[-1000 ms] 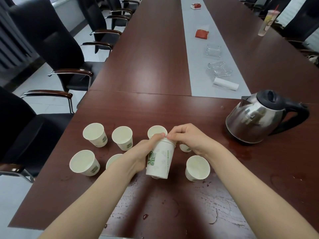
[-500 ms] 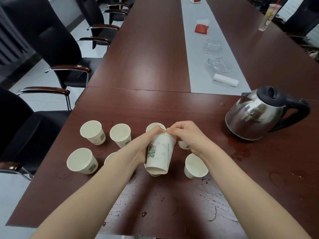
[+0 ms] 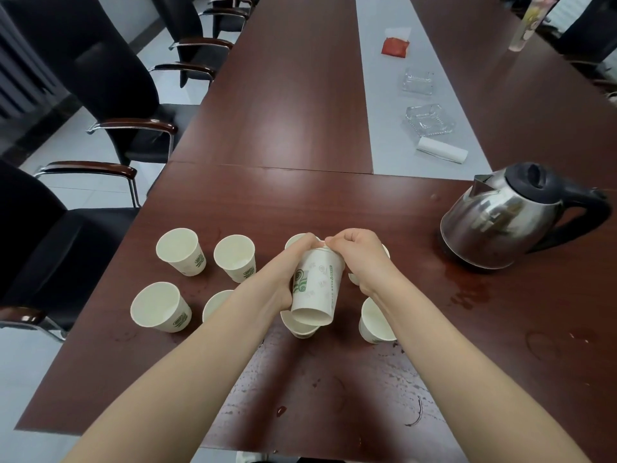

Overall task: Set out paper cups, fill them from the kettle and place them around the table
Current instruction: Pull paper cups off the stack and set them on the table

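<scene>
Cup stack (image 3: 317, 289) in left hand (image 3: 283, 279) grip

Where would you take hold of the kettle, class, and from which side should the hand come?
Grip the black handle of the steel kettle, coming from the right. The handle loops out clear on that side, opposite the spout, with a gap for fingers; the rounded, shiny body offers no grip and may be hot.
</scene>
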Action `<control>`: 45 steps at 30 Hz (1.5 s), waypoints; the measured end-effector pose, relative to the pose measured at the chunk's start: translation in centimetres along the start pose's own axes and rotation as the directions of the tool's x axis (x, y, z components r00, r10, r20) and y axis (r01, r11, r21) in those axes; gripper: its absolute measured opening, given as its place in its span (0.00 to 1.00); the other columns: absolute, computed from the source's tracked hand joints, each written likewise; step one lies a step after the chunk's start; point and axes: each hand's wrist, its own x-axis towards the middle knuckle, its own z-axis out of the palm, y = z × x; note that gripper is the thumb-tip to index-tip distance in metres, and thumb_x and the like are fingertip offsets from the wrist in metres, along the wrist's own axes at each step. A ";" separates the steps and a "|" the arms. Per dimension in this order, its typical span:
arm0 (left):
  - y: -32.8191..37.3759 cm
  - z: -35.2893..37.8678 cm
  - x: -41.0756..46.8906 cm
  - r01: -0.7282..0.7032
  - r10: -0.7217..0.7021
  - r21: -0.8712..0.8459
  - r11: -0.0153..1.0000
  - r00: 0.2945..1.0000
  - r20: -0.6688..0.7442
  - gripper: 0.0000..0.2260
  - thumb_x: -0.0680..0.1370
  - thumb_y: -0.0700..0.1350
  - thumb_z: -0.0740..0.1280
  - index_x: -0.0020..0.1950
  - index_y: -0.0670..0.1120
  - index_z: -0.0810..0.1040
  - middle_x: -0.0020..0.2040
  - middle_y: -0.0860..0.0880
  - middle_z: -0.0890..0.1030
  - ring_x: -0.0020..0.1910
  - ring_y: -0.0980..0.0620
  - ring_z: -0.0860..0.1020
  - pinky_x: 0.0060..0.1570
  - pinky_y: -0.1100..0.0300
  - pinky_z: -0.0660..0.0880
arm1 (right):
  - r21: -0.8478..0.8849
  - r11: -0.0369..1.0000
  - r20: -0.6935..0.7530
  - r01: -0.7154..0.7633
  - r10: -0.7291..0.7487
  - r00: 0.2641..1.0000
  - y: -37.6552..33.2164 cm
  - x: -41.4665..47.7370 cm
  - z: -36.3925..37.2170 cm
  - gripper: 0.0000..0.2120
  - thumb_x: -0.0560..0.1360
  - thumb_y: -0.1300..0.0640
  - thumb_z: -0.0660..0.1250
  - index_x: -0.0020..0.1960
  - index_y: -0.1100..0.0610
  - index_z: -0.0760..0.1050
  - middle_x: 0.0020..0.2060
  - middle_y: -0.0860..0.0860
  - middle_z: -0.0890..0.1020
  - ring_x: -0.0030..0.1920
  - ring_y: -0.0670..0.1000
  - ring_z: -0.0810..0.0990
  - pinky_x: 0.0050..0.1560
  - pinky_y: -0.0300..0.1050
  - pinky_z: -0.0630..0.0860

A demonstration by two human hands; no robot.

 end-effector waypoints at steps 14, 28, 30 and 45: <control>-0.4 -0.3 -0.6 -0.039 0.039 0.000 0.999 0.995 0.094 0.12 0.75 0.51 0.65 0.50 0.44 0.78 0.38 0.45 0.82 0.35 0.48 0.80 0.41 0.55 0.76 | 0.261 0.952 0.079 -0.161 0.145 0.986 -1.1 1.7 -2.3 0.04 0.71 0.55 0.71 0.42 0.54 0.77 0.40 0.50 0.77 0.45 0.51 0.76 0.51 0.51 0.74; 0.3 -0.2 -0.8 -0.080 0.075 0.081 0.993 0.995 0.071 0.13 0.76 0.53 0.65 0.51 0.44 0.79 0.41 0.45 0.83 0.37 0.48 0.81 0.43 0.55 0.78 | 0.325 0.918 0.324 -0.226 0.117 0.939 -2.0 4.0 -5.7 0.11 0.69 0.46 0.70 0.42 0.53 0.76 0.36 0.50 0.77 0.43 0.53 0.74 0.54 0.51 0.71; 0.4 -0.5 -0.7 -0.071 0.070 0.029 0.997 0.997 0.040 0.15 0.76 0.54 0.65 0.49 0.43 0.79 0.38 0.45 0.83 0.34 0.49 0.81 0.38 0.57 0.78 | 0.401 0.899 0.229 -0.175 0.087 0.970 -2.5 4.7 -6.3 0.07 0.72 0.49 0.68 0.42 0.53 0.75 0.35 0.49 0.77 0.41 0.51 0.76 0.51 0.51 0.72; 1.5 -1.9 -2.1 -0.107 0.095 -0.176 0.979 0.993 -0.073 0.18 0.77 0.55 0.64 0.47 0.40 0.79 0.34 0.42 0.83 0.29 0.46 0.82 0.28 0.54 0.80 | -0.089 0.996 -0.010 0.032 -0.033 0.999 1.7 12.6 -7.2 0.36 0.66 0.56 0.77 0.71 0.54 0.66 0.62 0.51 0.75 0.60 0.53 0.75 0.51 0.46 0.73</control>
